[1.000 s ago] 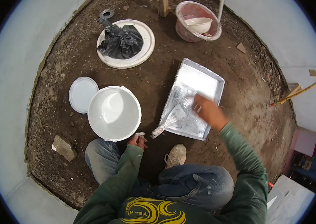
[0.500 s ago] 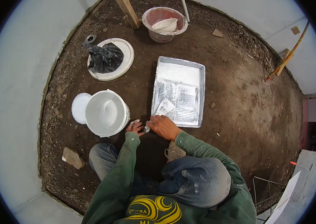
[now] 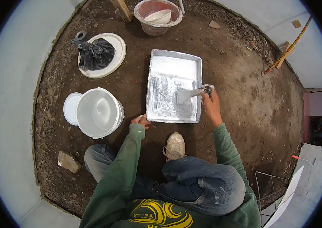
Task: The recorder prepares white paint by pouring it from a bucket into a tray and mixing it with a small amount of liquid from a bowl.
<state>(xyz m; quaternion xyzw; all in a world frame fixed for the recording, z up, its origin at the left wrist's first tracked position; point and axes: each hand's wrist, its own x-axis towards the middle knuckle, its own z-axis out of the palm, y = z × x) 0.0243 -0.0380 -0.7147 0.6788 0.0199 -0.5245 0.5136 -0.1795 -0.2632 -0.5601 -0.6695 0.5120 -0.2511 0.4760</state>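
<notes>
My right hand point(image 3: 211, 105) holds a paint-crusted scraper point(image 3: 197, 92) by its handle, its flat blade down in the metal paint tray point(image 3: 172, 68), which is coated in white. My left hand point(image 3: 140, 121) is closed on the tray's near left corner. Just left of that hand stands a white plastic bucket point(image 3: 118, 114) with a pale, glossy interior, and a white round lid point(image 3: 70, 108) lies partly behind it on the dirt floor.
A black plastic bag point(image 3: 96, 53) rests on a large white lid point(image 3: 117, 60). Behind are a pink basin point(image 3: 151, 28) holding a white bowl point(image 3: 157, 17) and a wooden post point(image 3: 123, 9). A stone point(image 3: 68, 161) lies left; a striped pole point(image 3: 287, 51) leans right. Pale walls point(image 3: 9, 95) enclose the ground.
The scraper, earlier lying across the tray's near left, is lifted in my right hand toward the tray's right side. My left hand has moved from beside the bucket onto the tray's corner.
</notes>
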